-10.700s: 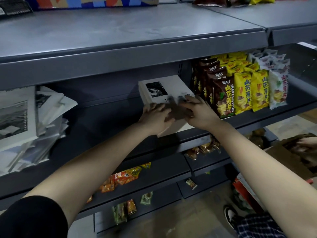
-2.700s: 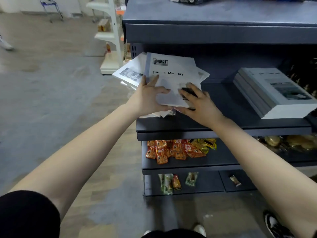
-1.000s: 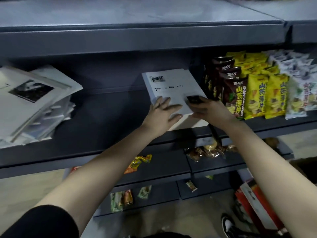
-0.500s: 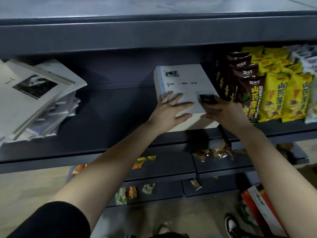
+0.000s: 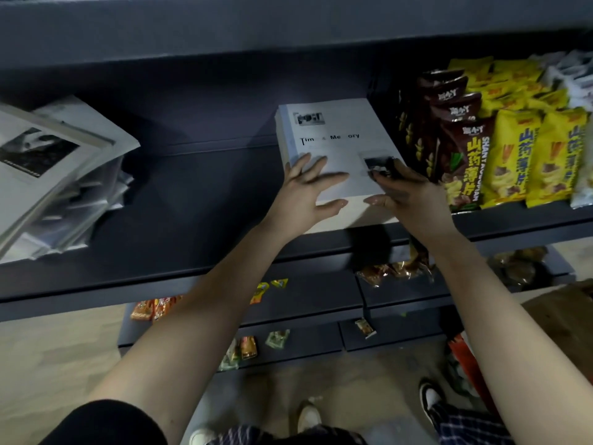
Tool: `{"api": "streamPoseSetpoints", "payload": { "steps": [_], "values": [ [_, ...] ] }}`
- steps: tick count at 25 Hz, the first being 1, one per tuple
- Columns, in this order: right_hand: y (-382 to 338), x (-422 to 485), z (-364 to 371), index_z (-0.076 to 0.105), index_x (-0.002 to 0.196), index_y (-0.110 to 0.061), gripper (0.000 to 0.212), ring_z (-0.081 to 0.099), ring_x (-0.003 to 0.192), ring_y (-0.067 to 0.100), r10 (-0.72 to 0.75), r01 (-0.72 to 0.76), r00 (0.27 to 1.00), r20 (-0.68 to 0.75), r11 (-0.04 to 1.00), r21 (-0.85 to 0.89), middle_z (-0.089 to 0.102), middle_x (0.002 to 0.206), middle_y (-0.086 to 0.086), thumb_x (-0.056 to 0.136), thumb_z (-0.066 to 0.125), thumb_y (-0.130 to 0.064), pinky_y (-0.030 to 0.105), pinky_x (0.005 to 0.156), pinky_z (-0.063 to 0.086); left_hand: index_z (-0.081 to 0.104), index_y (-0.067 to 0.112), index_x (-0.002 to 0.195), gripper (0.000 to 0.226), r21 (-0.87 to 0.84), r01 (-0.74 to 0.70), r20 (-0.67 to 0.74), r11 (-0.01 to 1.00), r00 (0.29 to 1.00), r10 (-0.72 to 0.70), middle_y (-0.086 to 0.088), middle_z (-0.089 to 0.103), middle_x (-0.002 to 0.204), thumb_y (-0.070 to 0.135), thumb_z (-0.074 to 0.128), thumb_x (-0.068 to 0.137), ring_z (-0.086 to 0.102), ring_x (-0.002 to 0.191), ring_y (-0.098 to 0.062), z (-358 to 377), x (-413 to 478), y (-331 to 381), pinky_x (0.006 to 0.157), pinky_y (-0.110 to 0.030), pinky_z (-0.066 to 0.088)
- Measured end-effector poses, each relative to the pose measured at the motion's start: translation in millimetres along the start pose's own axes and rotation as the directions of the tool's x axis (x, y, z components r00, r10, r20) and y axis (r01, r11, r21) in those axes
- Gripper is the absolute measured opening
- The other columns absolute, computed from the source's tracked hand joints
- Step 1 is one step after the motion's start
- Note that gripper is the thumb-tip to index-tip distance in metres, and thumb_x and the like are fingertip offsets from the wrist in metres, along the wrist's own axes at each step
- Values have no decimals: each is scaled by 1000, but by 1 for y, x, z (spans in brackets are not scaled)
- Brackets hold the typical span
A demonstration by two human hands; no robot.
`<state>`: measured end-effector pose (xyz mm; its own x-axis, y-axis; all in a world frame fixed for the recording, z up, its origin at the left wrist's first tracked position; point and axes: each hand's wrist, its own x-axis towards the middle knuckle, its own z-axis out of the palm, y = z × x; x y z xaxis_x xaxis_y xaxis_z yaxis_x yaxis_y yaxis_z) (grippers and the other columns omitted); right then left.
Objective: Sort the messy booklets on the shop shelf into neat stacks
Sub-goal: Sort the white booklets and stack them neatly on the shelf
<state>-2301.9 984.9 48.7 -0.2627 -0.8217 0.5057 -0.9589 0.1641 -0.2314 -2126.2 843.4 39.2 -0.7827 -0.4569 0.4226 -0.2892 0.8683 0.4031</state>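
Note:
A neat stack of white booklets [image 5: 337, 136] lies on the dark shelf [image 5: 199, 200], its top cover printed with a small photo and a title. My left hand [image 5: 305, 191] rests flat on the stack's near left part, fingers spread and straight. My right hand [image 5: 407, 194] lies on the near right corner, fingers straight over a small dark photo on the cover. A messy heap of booklets [image 5: 54, 175] sits at the shelf's left end, tilted and fanned out.
Brown and yellow snack bags [image 5: 500, 136] stand right beside the stack. Small snack packets [image 5: 154, 309] lie on lower shelves. A second person's shoes and checked trousers [image 5: 449, 412] are at the bottom right. The shelf above [image 5: 256, 24] overhangs.
A booklet was carried from the messy heap to the neat stack and laid on top. Over the last second both hands stay pressed on it and the view has drawn closer.

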Motion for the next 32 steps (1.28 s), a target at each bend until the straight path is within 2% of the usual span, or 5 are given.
{"api": "streamPoseSetpoints", "payload": {
  "steps": [11,15,18,24,32],
  "values": [
    [-2,2,-17,67,109,-4,46,56,104,10,168,-194,980,110,933,303,53,131,18,68,77,-22,-3,91,32,61,26,124,50,-59,61,0,996,998,-61,-12,44,143,48,60,79,25,139,-34,1,1,1,110,-36,23],
    [-9,2,-12,64,119,-14,44,46,127,26,191,-214,971,145,962,168,53,136,7,81,64,-36,37,109,35,61,28,123,50,-54,87,6,995,996,-86,-10,44,144,48,60,77,25,139,-31,-1,-1,5,112,-37,23],
    [-32,1,-9,57,127,-26,54,23,140,33,170,-152,971,171,982,-114,51,138,-2,79,42,-44,67,107,5,58,29,126,49,-20,81,33,997,996,-81,-8,41,146,43,62,80,23,140,-31,-7,0,9,114,-41,21],
    [-91,16,22,61,120,-13,45,53,119,34,17,-17,1000,0,1000,-5,67,113,11,84,41,-29,66,108,16,49,24,133,59,216,4,185,976,982,-45,-1,33,151,53,47,82,19,143,-27,-42,-27,1,113,-57,2],
    [-199,62,64,56,128,-13,50,55,114,34,-191,173,980,63,961,215,58,128,12,84,37,-28,60,109,24,60,14,124,55,438,194,-41,878,980,-195,-10,52,137,43,43,81,39,132,-35,-128,-86,-46,114,-49,9]
  ]
}}
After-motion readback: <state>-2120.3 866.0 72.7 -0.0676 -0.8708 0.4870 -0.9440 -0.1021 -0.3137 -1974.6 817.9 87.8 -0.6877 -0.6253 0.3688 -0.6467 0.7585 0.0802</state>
